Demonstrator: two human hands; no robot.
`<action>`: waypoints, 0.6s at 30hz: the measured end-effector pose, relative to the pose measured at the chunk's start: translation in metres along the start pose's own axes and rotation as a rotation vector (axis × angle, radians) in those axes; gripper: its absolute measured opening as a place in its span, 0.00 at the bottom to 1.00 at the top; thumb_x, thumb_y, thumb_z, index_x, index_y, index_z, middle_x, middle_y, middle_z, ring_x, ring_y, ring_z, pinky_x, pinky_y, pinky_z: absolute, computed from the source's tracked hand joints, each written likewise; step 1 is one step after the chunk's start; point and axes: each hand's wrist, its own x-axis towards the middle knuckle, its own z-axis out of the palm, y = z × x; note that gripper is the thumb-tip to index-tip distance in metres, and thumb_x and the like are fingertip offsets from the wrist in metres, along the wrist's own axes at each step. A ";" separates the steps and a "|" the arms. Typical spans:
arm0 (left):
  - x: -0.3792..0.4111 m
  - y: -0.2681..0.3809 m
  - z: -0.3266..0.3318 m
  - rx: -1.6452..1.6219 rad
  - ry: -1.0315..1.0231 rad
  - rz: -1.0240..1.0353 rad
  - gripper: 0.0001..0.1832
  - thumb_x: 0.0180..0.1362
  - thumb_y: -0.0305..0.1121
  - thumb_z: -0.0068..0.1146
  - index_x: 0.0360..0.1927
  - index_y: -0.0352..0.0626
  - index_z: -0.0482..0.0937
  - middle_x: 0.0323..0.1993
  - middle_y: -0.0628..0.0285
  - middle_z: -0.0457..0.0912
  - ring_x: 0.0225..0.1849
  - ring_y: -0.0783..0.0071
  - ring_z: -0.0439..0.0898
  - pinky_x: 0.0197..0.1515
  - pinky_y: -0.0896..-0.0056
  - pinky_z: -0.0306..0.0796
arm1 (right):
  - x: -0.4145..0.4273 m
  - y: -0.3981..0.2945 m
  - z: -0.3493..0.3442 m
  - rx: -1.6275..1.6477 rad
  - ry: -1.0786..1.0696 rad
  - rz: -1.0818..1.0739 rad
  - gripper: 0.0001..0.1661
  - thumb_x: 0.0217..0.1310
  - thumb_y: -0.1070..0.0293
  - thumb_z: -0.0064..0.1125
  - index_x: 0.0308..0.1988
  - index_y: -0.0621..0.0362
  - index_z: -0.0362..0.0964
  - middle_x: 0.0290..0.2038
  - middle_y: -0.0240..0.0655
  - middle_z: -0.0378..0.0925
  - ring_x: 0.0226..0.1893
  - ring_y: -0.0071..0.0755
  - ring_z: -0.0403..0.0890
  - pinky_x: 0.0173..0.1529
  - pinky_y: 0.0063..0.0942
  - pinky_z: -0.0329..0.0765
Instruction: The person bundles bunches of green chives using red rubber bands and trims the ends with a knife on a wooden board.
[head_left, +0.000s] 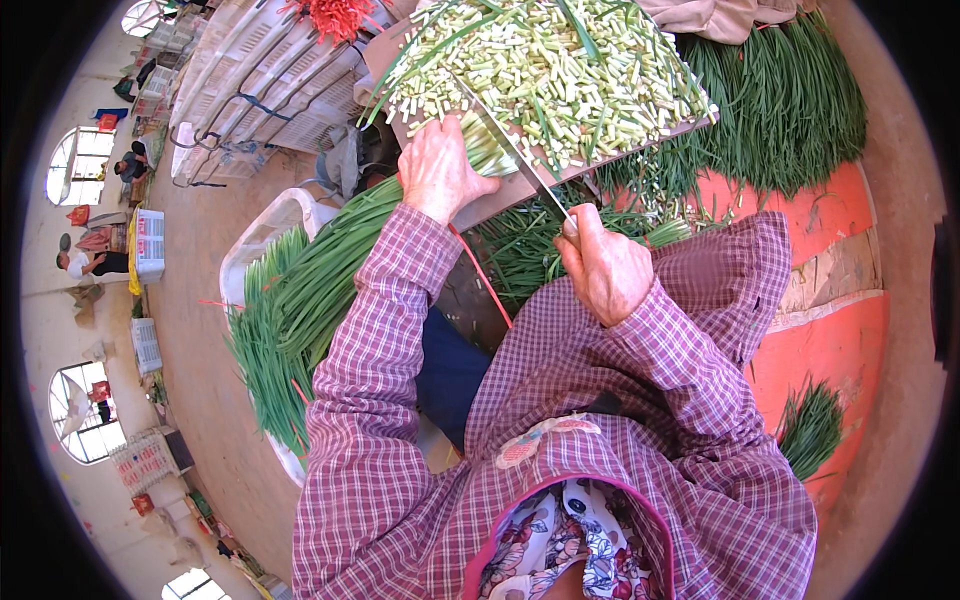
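Observation:
My left hand (439, 169) presses a bunch of garlic chives (341, 251) onto a board (487, 202). The bunch's pale stem ends point away from me, and its green leaves trail left over a white plastic crate (292, 201). In my right hand (609, 262) is the handle of a long knife. Its narrow blade (517, 154) lies diagonally across the pale stems, just beyond my left thumb; whether it is into them I cannot tell. Short cut stem pieces (525, 67) cover the board in a heap, with some loose leaves among them.
Stacked white crates (262, 90) and red ties (334, 16) are at upper left. More chives (784, 105) lie at upper right beside orange sheeting (840, 352), which holds a small bunch (811, 431). Loose leaves (525, 251) lie below the board. Two people (133, 165) are far left.

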 end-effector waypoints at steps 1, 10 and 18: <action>0.001 0.001 0.000 0.004 -0.029 -0.030 0.40 0.25 0.47 0.71 0.43 0.35 0.71 0.39 0.48 0.76 0.44 0.53 0.76 0.45 0.57 0.70 | 0.001 -0.001 -0.003 -0.010 -0.019 0.007 0.13 0.57 0.64 0.54 0.38 0.57 0.60 0.19 0.44 0.75 0.19 0.49 0.77 0.23 0.43 0.72; 0.003 0.003 -0.002 -0.006 0.001 -0.020 0.35 0.26 0.48 0.68 0.39 0.37 0.73 0.34 0.50 0.78 0.40 0.54 0.78 0.41 0.57 0.71 | 0.009 -0.003 -0.018 -0.087 -0.118 0.054 0.14 0.59 0.61 0.52 0.38 0.58 0.59 0.16 0.47 0.73 0.18 0.52 0.77 0.23 0.46 0.72; 0.001 0.003 0.000 0.012 0.026 -0.020 0.34 0.26 0.47 0.68 0.39 0.38 0.74 0.34 0.51 0.79 0.39 0.55 0.78 0.40 0.57 0.71 | 0.032 0.001 -0.025 0.012 -0.214 0.029 0.16 0.59 0.61 0.51 0.39 0.61 0.60 0.20 0.53 0.75 0.24 0.58 0.78 0.30 0.49 0.74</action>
